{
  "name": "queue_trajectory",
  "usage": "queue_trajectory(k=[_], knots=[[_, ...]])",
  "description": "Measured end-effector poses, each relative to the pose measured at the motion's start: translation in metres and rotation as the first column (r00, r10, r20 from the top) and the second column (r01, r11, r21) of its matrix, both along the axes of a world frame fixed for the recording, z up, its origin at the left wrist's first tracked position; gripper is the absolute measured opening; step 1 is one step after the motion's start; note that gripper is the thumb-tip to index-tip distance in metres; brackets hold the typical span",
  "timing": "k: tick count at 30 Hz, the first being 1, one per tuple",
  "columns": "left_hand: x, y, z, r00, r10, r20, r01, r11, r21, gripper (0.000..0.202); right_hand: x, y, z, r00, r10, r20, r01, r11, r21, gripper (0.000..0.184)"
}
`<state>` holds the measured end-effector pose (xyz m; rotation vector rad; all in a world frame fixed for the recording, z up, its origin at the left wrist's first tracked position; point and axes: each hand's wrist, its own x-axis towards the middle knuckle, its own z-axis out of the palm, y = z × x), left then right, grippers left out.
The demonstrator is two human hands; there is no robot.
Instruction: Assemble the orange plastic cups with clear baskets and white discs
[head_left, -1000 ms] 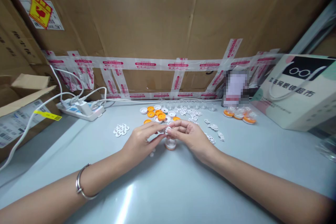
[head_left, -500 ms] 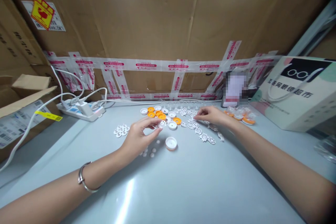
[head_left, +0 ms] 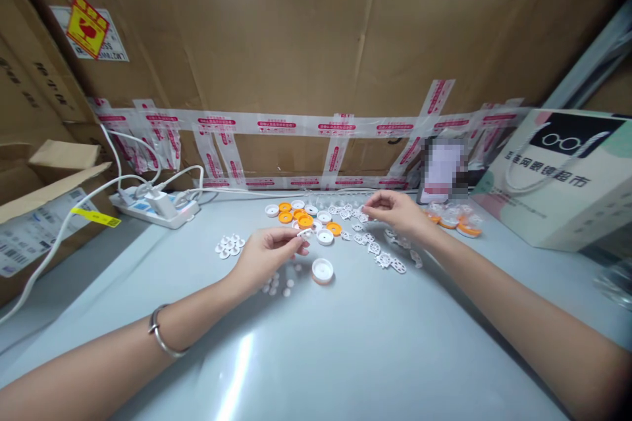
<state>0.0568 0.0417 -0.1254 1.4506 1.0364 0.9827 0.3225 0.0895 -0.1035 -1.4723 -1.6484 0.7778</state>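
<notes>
My left hand (head_left: 269, 251) hovers over the grey table (head_left: 345, 355) with thumb and fingers pinched on a small white plastic piece (head_left: 305, 233). Just right of it a white round cap (head_left: 322, 270) lies open side up. My right hand (head_left: 397, 209) reaches farther back, fingers pinched at the scatter of white perforated pieces (head_left: 368, 237); what it holds I cannot make out. Orange and white caps (head_left: 302, 216) lie between the hands, at the back. A few tiny white discs (head_left: 280, 285) sit under my left wrist.
A small heap of white pieces (head_left: 228, 245) lies to the left. A power strip (head_left: 153, 205) with white cables sits at back left, beside a cardboard box (head_left: 34, 204). Assembled orange-and-clear caps (head_left: 457, 220) and a paper bag (head_left: 563, 177) stand at right. A cardboard wall closes the back.
My hands were together above the white cap one second ago. The right hand has since moved back and right to the perforated pieces; the left stayed, keeping its white piece.
</notes>
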Motion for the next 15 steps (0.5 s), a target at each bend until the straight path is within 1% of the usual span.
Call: queue_trajectory(k=[2,4,8,12,15], knots=[[0.001,0.001,0.000,0.999,-0.025,0.044,0.029,0.997,-0.077,0.021,-0.012,-0.009,0.005,0.990,0.048,-0.132,-0.047,0.999,0.015,0.022],[0.001,0.003,-0.002,0.992,-0.037,0.119,0.054,0.988,-0.145,0.023,-0.024,-0.019,0.008,0.975,0.096,-0.200,-0.093,0.995,0.022,0.023],[0.000,0.005,-0.005,0.971,-0.043,0.236,0.095,0.973,-0.211,0.028,-0.044,-0.036,0.009,0.946,0.189,-0.265,-0.199,0.980,-0.014,0.019],[-0.001,0.006,-0.006,0.960,-0.082,0.267,0.146,0.962,-0.230,0.024,-0.057,-0.048,0.005,0.900,0.287,-0.328,-0.319,0.947,-0.048,0.019],[0.000,0.004,-0.006,0.959,-0.097,0.266,0.170,0.949,-0.265,0.024,-0.062,-0.053,0.001,0.897,0.313,-0.311,-0.333,0.943,-0.012,0.020]])
